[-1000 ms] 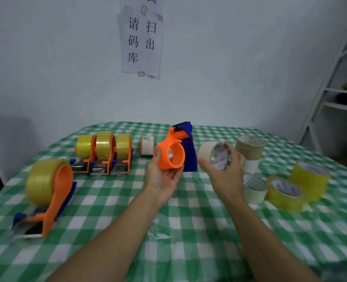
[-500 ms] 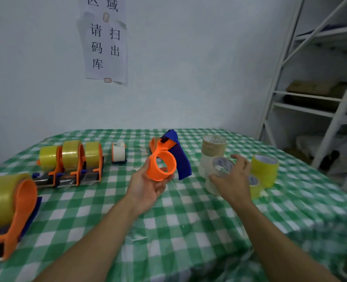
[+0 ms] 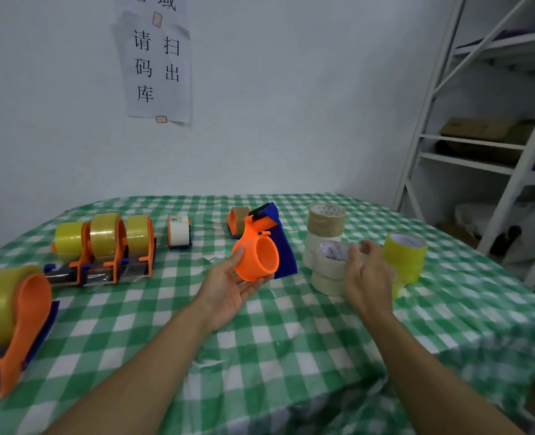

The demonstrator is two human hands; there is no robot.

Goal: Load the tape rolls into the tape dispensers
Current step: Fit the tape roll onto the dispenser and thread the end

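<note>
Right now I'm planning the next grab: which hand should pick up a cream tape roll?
Right. The right hand is open beside the cream tape roll, while the left hand is holding the empty orange dispenser.

Green-and-white checked cloth surface (image 3: 291,340); orange-and-blue plastic tape dispenser (image 3: 260,246); cream tape rolls (image 3: 326,274); translucent yellow tape roll (image 3: 404,255).

Smooth plastic dispenser (image 3: 257,257), checked cloth (image 3: 260,340)

Storeroom: shelving rack (image 3: 508,158), wall notice (image 3: 154,61)
</note>
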